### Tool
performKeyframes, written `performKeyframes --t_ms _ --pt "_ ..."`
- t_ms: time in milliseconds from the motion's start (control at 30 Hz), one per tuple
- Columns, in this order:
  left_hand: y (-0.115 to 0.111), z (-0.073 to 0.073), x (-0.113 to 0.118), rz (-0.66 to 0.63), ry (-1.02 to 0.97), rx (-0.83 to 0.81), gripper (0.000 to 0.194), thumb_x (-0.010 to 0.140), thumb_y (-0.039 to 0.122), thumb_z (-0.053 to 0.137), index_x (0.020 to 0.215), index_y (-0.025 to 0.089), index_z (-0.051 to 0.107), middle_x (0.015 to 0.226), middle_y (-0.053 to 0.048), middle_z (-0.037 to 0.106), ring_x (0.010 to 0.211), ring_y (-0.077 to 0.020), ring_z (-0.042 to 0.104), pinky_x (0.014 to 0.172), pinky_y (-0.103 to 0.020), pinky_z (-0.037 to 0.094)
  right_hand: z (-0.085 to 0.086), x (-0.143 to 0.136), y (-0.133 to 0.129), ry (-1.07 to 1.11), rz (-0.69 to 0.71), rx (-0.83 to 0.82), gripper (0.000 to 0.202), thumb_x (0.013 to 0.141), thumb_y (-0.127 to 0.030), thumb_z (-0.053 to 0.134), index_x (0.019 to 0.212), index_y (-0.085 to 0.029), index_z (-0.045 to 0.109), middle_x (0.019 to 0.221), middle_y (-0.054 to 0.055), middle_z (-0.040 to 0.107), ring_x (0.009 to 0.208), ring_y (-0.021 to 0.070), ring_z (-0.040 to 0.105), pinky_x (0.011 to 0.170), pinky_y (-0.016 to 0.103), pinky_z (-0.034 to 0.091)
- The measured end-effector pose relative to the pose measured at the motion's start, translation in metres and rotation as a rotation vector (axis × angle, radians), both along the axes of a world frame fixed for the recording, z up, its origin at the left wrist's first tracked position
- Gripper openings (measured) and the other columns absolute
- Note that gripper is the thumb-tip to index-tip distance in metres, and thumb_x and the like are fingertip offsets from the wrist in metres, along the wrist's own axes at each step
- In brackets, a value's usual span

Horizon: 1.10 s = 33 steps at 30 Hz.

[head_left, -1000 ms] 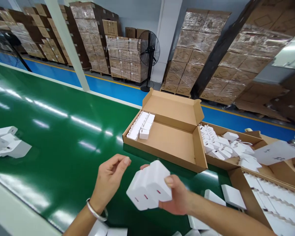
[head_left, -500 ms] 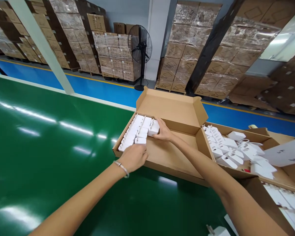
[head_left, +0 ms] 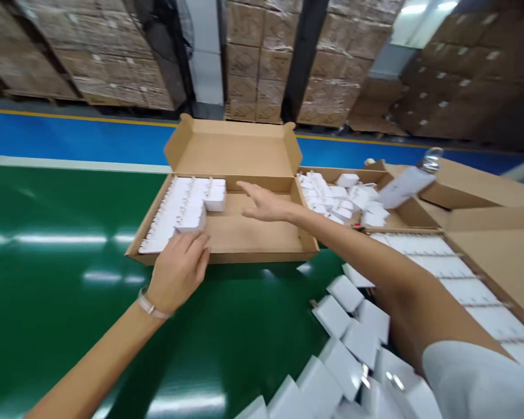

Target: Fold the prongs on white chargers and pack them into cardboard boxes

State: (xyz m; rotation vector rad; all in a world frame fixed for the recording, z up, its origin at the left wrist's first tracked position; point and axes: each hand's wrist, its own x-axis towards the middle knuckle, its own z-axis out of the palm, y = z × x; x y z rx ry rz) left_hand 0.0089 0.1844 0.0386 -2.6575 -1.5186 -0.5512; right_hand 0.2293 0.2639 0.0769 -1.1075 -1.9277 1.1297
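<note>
An open cardboard box (head_left: 262, 257) lies on the green surface, its lid raised at the back. White plug adapters (head_left: 168, 206) stand in rows in its left part. My left hand (head_left: 181, 267) is at the box's front edge, fingers bent against the nearest adapter; whether it grips that adapter is hidden. Over the bare right part of the box, my right hand (head_left: 264, 203) has its fingers spread and holds nothing, a little right of the last adapter (head_left: 215, 196) in the back row.
Loose white adapters (head_left: 343, 305) lie at the lower right. A second box (head_left: 402, 221) holds jumbled adapters and a white bottle-like object (head_left: 408, 185). Another box (head_left: 493, 285) has adapters in rows. Stacked cartons (head_left: 244, 58) line the back.
The view has turned right and down, showing more loose adapters. My right hand has let go of the adapter at the back row and moved right, its fingers opening.
</note>
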Motion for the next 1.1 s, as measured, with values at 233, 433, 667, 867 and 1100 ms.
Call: performKeyframes --t_ms 233,433,667,867,1100 --pt "-0.082 -0.015 0.139 -0.547 0.018 -0.305 0.027 0.079 0.029 0.045 0.101 0.014 0.051 0.101 -0.010 0.055 0.093 -0.0234 0.050 0.082 -0.036 0.041 0.031 0.123 -0.134 -0.304 0.240 -0.433 0.055 0.057 -0.013 0.064 0.111 -0.015 0.053 0.108 0.008 0.057 0.101 0.0225 0.052 0.087 0.042 0.038" --pt "-0.092 -0.026 0.188 -0.497 0.093 -0.536 0.046 0.060 0.029 0.059 0.101 0.014 0.046 0.087 -0.008 0.056 0.083 -0.0244 0.054 0.076 -0.036 0.043 -0.034 0.145 -0.167 -1.013 0.230 -0.066 0.062 0.050 -0.004 0.062 0.111 -0.011 0.053 0.106 0.018 0.055 0.100 0.0338 0.050 0.086 0.049 0.032" --pt "-0.091 -0.024 0.098 -0.165 0.018 -0.389 0.034 0.074 0.023 0.046 0.107 0.018 0.044 0.106 -0.009 0.044 0.078 -0.0178 0.056 0.068 -0.031 0.046 -0.037 0.121 -0.170 -0.450 0.150 -0.143 0.064 0.073 -0.036 0.056 0.129 -0.019 0.031 0.097 0.008 0.057 0.089 0.0224 0.052 0.077 0.036 0.039" --pt "-0.095 -0.007 0.068 -0.173 0.322 -0.329 0.030 0.078 0.009 0.035 0.105 0.013 0.048 0.108 -0.013 0.049 0.086 -0.0220 0.056 0.071 -0.033 0.046 -0.056 0.069 -0.160 -0.055 0.181 -0.428 0.036 0.074 -0.044 0.056 0.100 -0.019 0.054 0.089 0.002 0.054 0.078 0.0137 0.049 0.069 0.027 0.040" --pt "-0.093 0.008 0.080 -0.092 0.240 -0.370 0.045 0.071 0.023 0.053 0.115 0.014 0.043 0.106 -0.014 0.049 0.095 -0.0286 0.051 0.078 -0.040 0.043 -0.060 0.066 -0.154 -0.033 0.063 -0.612 0.037 0.075 -0.044 0.055 0.103 -0.020 0.052 0.095 0.003 0.054 0.085 0.0128 0.051 0.073 0.026 0.044"
